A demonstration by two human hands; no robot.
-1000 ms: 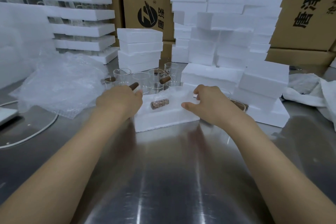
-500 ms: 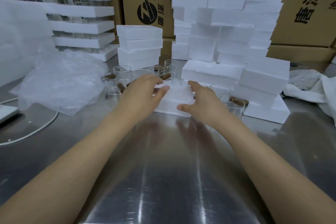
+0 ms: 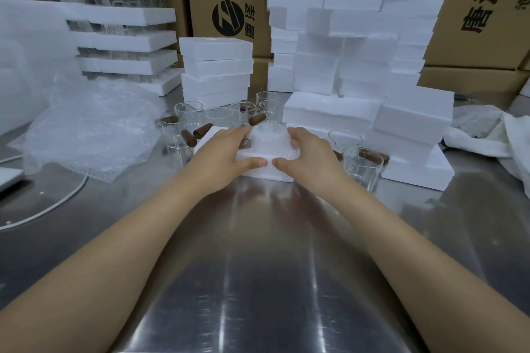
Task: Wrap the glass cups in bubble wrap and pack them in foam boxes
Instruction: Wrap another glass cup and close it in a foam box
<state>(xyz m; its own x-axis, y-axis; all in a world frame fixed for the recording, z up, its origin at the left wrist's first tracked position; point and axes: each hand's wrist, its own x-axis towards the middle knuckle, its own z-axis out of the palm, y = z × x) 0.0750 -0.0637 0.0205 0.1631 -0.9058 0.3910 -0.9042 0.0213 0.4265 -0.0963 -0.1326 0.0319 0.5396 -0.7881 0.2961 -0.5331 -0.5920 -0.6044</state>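
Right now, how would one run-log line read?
step: packing | left hand + right hand: gripping foam box | wrapped cup: seated inside | lid: not on

A bare steel table (image 3: 258, 281) fills the foreground, its surface streaked with reflections. A white cable (image 3: 46, 208) curves across its left side, near a flat white device (image 3: 8, 179) at the left edge. Crumpled white cloth (image 3: 493, 137) lies on the table at the far right. Brown cardboard cartons (image 3: 473, 8), printed with black Chinese characters and a round black logo (image 3: 228, 18), are stacked along the back.
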